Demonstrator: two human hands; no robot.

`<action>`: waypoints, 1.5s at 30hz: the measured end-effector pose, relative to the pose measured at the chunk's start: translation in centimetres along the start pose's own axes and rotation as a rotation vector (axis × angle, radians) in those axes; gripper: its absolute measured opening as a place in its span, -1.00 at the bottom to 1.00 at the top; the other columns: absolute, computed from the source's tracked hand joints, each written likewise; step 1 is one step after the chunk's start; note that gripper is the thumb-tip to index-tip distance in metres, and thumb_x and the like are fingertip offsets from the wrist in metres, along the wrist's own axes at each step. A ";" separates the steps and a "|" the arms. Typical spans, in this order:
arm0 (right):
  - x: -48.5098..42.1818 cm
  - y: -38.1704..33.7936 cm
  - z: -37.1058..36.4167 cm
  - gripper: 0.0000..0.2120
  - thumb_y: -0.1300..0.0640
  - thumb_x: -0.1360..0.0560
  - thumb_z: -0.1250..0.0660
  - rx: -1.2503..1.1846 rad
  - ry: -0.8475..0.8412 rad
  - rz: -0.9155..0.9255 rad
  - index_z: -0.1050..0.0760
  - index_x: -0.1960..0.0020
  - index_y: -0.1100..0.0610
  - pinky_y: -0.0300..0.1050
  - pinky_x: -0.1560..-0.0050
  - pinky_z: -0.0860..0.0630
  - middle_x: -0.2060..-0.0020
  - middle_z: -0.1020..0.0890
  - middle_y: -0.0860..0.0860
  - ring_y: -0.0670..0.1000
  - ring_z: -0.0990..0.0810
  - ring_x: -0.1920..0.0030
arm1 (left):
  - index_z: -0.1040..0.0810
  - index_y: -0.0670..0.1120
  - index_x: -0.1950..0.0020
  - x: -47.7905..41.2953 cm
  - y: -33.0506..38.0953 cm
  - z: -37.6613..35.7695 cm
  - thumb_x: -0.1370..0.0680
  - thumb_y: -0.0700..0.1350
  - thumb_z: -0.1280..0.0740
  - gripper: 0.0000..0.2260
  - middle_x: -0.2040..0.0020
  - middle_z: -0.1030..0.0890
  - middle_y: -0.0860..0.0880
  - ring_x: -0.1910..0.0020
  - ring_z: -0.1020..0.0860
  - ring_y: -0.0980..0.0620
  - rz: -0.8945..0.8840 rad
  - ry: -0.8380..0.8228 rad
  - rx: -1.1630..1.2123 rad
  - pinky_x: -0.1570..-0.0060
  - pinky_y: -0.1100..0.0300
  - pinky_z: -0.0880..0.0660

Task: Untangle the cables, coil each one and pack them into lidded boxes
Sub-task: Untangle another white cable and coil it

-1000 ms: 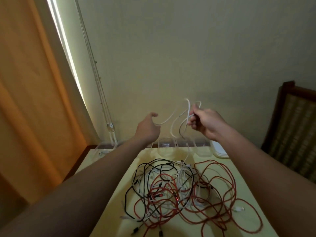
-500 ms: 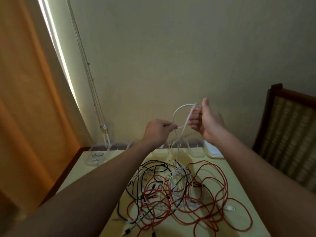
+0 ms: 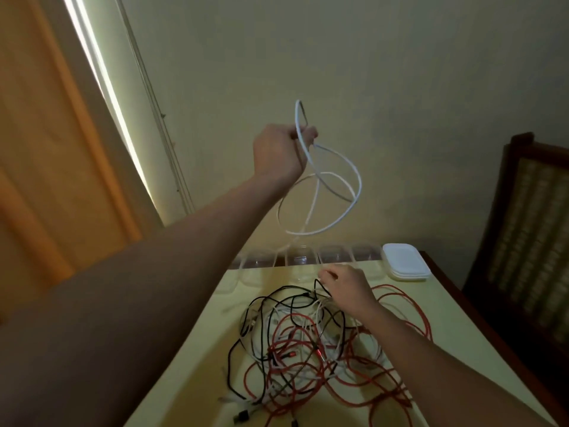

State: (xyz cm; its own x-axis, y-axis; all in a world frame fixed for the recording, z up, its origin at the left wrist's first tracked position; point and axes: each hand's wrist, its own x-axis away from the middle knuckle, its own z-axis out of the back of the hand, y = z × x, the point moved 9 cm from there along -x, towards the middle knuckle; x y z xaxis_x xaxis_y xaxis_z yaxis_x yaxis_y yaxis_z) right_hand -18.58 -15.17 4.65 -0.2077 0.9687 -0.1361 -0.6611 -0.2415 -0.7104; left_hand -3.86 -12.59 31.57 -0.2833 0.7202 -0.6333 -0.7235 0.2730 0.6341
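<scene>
Head view: on the bench (image 3: 215, 349) the tangle of cables (image 3: 308, 349) lies as before, but the white cable (image 3: 359, 189) has passed wholly to the left hand (image 3: 281, 152), which grips its loops high above the tangle. The right hand (image 3: 348, 288), sharing that cable half a second ago, has dropped to the tangle's far edge, fingers curled among strands; whether it pinches one I cannot tell. Probably it is freeing the trailing tail so the coil can be finished.
</scene>
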 end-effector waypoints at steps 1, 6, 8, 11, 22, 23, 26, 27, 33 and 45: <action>-0.1 -0.2 0.1 -0.74 0.03 -0.63 -0.26 -0.025 0.007 0.003 -0.64 0.04 0.17 -0.06 0.09 -0.51 0.16 -0.70 0.05 0.09 -0.65 0.07 | -0.75 -0.03 -0.02 -0.3 0.2 0.2 -0.60 0.04 -0.34 -0.77 0.10 -0.70 -0.16 0.11 -0.65 -0.09 -0.008 0.000 -0.003 0.20 0.13 -0.41; -0.2 -1.0 1.1 -0.81 0.02 -0.66 -0.26 -0.420 -0.046 -0.128 -0.62 -0.08 0.06 -0.15 0.22 -0.60 0.05 -0.71 -0.07 -0.04 -0.65 0.19 | -0.74 -0.11 0.06 -0.2 0.0 0.9 -0.57 0.04 -0.38 -0.76 0.50 -0.39 -0.06 0.52 -0.30 0.11 0.002 -0.048 0.010 0.42 0.20 -0.26; 0.0 -1.0 2.0 -0.83 0.08 -0.67 -0.26 -0.569 -0.029 -0.186 -0.61 -0.08 0.11 -0.14 0.25 -0.59 0.03 -0.72 0.00 0.00 -0.63 0.20 | -0.73 -0.07 0.11 0.7 -0.2 0.2 -0.57 0.02 -0.40 -0.80 0.59 -0.32 0.04 0.61 -0.28 0.19 -0.020 -0.183 -0.026 0.49 0.25 -0.21; 0.7 -1.0 4.3 -0.82 0.11 -0.66 -0.27 -0.704 0.027 -0.238 -0.62 -0.08 0.15 -0.09 0.24 -0.57 0.03 -0.72 0.10 0.05 -0.65 0.17 | -0.71 -0.09 0.10 2.8 -0.1 -0.5 -0.58 -0.03 -0.41 -0.83 0.39 -0.57 0.10 0.38 -0.46 0.22 -0.069 -0.412 -0.056 0.27 0.21 -0.36; 8.2 -6.5 10.1 -0.44 -0.29 -0.64 -0.04 -0.846 -0.158 -0.155 -0.58 -0.24 0.10 0.02 0.03 -0.57 -0.08 -0.73 0.06 0.13 -0.70 0.00 | -0.71 -0.16 -0.08 10.3 4.8 5.6 -0.60 -0.12 -0.38 -0.83 0.20 -0.55 0.19 0.50 -0.48 0.41 -0.006 -0.546 0.098 0.54 0.48 -0.23; 9.1 -7.6 10.5 -0.42 -0.30 -0.64 -0.03 -0.851 -0.173 -0.142 -0.58 -0.23 0.12 0.00 0.07 -0.57 -0.07 -0.73 0.08 0.11 -0.70 0.03 | -0.71 -0.15 -0.08 11.2 5.6 6.3 -0.59 -0.11 -0.38 -0.83 0.24 -0.59 0.15 0.56 -0.44 0.31 0.001 -0.552 0.107 0.53 0.44 -0.24; 11.8 -10.9 11.5 -0.38 -0.32 -0.63 -0.02 -0.791 -0.217 -0.064 -0.58 -0.23 0.14 0.04 0.02 -0.57 -0.07 -0.72 0.10 0.10 -0.67 0.07 | -0.71 -0.13 -0.09 13.6 7.5 8.2 -0.62 -0.13 -0.33 -0.82 0.53 -0.52 0.07 0.49 -0.27 0.10 0.065 -0.571 0.156 0.44 0.22 -0.23; 12.8 -12.1 11.9 -0.37 -0.33 -0.62 -0.02 -0.770 -0.226 -0.023 -0.58 -0.23 0.15 0.08 -0.03 -0.56 -0.07 -0.72 0.10 0.10 -0.66 0.05 | -0.70 -0.13 -0.12 14.3 7.9 8.8 -0.64 -0.15 -0.28 -0.79 0.55 -0.46 0.10 0.47 -0.25 0.08 0.090 -0.566 0.172 0.43 0.19 -0.23; 18.3 -18.5 14.0 -0.61 -0.10 -0.66 -0.20 -0.795 -0.251 0.165 -0.58 -0.18 0.20 -0.11 0.26 -0.51 0.16 -0.67 0.09 0.03 -0.61 0.25 | -0.68 -0.15 -0.06 17.8 9.1 10.6 -0.63 -0.21 -0.17 -0.74 0.41 -0.28 0.03 0.44 -0.22 0.06 0.299 -0.527 0.450 0.42 0.18 -0.17; 21.9 -17.4 19.2 -0.76 -0.11 -0.61 -0.33 -0.651 0.224 0.263 -0.66 0.06 0.01 -0.15 0.38 -0.19 0.47 -0.36 -0.14 -0.09 -0.27 0.44 | -0.46 -0.23 -0.33 23.1 10.4 14.2 -0.60 -0.27 -0.09 -0.66 0.32 -0.44 -0.03 0.50 -0.31 0.09 0.456 -0.497 1.090 0.44 0.24 -0.37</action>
State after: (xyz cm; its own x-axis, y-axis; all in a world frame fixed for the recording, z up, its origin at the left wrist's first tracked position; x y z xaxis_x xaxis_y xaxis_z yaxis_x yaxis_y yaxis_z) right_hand -25.46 9.12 27.33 -0.1018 0.8889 -0.4467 -0.0330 -0.4518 -0.8915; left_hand -9.01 15.93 29.85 0.0673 0.9813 -0.1804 0.3304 0.1487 0.9321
